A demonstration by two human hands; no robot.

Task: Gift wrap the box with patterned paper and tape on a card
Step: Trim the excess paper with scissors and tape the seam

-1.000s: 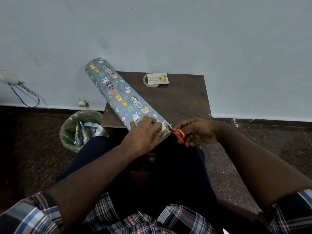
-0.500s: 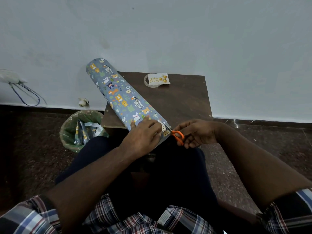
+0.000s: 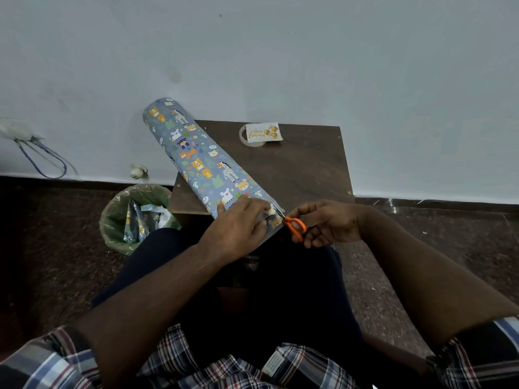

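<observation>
A long roll of blue animal-patterned paper (image 3: 196,161) lies diagonally across the small dark wooden table (image 3: 309,169), its far end hanging past the table's left corner. My left hand (image 3: 238,223) rests on the roll's near end and holds the paper down. My right hand (image 3: 325,223) grips orange-handled scissors (image 3: 295,226), whose blades enter the paper's edge at the near end. A birthday card (image 3: 264,132) lies at the table's back on a clear tape roll (image 3: 245,137). No box is in view.
A bin with a green liner (image 3: 118,214) holding paper scraps stands on the floor left of the table. A white wall (image 3: 280,51) runs right behind the table. Cables (image 3: 42,158) hang at the far left. My lap is below the table's front edge.
The scissors have crept slightly further into the paper's near edge. My left hand stays pressed on the roll; the roll has not moved.
</observation>
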